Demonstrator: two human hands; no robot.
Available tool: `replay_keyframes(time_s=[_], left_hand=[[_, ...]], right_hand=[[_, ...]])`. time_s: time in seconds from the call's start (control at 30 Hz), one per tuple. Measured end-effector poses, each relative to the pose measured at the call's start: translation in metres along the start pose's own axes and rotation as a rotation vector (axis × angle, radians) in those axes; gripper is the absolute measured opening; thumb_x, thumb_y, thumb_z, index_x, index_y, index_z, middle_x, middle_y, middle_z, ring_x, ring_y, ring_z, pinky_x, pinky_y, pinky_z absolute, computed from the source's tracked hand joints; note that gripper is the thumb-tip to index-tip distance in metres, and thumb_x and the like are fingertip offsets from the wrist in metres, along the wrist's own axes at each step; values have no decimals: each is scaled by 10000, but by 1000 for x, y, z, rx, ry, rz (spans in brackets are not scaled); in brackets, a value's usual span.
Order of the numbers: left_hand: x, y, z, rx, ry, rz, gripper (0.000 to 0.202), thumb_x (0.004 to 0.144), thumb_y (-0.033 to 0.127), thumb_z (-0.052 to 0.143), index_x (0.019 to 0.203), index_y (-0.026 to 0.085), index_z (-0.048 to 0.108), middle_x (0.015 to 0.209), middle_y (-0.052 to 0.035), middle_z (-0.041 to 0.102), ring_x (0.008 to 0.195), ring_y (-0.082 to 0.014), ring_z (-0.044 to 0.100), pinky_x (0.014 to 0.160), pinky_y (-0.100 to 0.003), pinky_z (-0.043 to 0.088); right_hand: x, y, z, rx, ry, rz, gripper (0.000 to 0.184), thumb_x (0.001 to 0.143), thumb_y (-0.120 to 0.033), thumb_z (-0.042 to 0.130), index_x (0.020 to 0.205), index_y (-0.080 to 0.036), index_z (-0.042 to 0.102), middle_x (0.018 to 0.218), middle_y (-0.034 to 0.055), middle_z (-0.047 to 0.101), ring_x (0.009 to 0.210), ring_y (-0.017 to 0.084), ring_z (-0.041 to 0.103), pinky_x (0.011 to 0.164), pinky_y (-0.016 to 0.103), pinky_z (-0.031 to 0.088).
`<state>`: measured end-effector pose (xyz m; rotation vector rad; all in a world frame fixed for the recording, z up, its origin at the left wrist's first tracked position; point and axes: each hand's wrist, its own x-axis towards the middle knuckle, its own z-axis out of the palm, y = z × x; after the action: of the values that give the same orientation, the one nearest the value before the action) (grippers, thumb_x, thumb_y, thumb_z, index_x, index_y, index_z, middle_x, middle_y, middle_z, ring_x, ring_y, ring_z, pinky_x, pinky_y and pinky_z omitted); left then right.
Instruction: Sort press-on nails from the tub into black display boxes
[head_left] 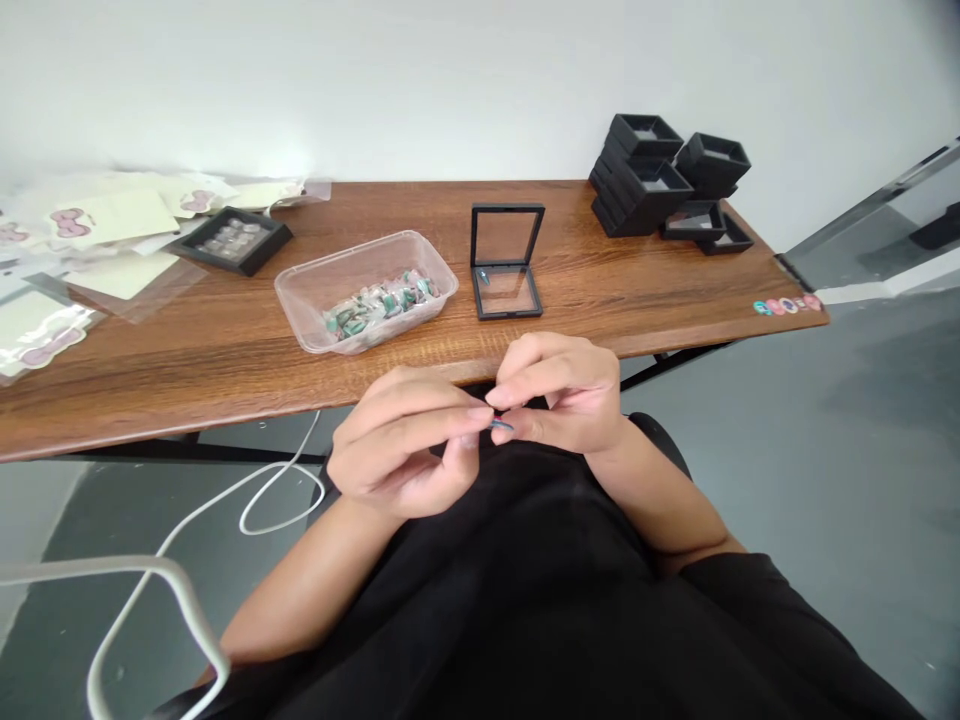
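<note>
Nearest my camera, a thick white cable [82, 570] bends across the lower left, and below me I see a black shirt [525, 600] with bare forearms reaching out from its sleeves. Ahead of the shirt, the left hand [409, 440] and right hand [562, 390] meet at their fingertips. Both grasp a small, thin blue piece [502, 425] with a touch of pink, pinched between them just short of the desk [187, 370]; the fingers hide most of it, so I cannot tell its full shape.

Beyond the hands, a clear tub [289, 302] sits on the wood-grain surface to my left, with small green and pink items [382, 305] in clear wrapping inside. To its right, near the middle, a black case [508, 314] stands open, its lid raised and a little blue shape [484, 278] showing at the left of its clear base. Round stickers [787, 305] line the desk's right end.

Farther back on the left, a black box [234, 242] holds clear lumps beside a spread of cards [124, 218], some in plastic sleeves. At the back right I see stacked black frames [649, 190] near the white wall [450, 90].
</note>
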<state>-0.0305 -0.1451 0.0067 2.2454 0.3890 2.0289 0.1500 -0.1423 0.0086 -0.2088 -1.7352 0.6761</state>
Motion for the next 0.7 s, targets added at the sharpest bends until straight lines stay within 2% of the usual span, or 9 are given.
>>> replay_keyframes(time_s=[0.2, 0.37, 0.53, 0.7], left_hand=[[0, 0, 7, -61, 13, -31, 23, 925, 156, 739, 936, 157, 720, 803, -15, 794, 649, -102, 732, 646, -213, 631], [-1, 2, 15, -124, 8, -6, 117, 961, 258, 770, 921, 185, 688, 768, 18, 795, 591, -99, 729, 588, -187, 644], [-1, -2, 9, -132, -41, 85, 146, 991, 256, 737, 889, 159, 700, 806, -2, 804, 666, -101, 765, 676, -168, 678], [-1, -5, 4, -115, -108, 126, 134, 987, 225, 724, 873, 158, 701, 837, -20, 811, 710, -116, 785, 697, -173, 690]], right_hand=[[0, -1, 1, 59, 34, -32, 89, 982, -223, 806, 1004, -153, 756, 859, 16, 715, 687, 48, 631, 648, 155, 528], [-5, -9, 5, 84, 32, -3, 71, 996, -221, 786, 970, -168, 747, 789, -12, 724, 624, 52, 623, 601, 180, 507], [-9, -9, 7, 92, 26, 43, 123, 1019, -288, 767, 946, -192, 743, 715, -42, 675, 582, 44, 574, 577, 188, 470], [-14, -7, 7, 104, 14, 88, 186, 1024, -333, 764, 910, -189, 737, 718, -43, 674, 574, 36, 569, 559, 175, 466]])
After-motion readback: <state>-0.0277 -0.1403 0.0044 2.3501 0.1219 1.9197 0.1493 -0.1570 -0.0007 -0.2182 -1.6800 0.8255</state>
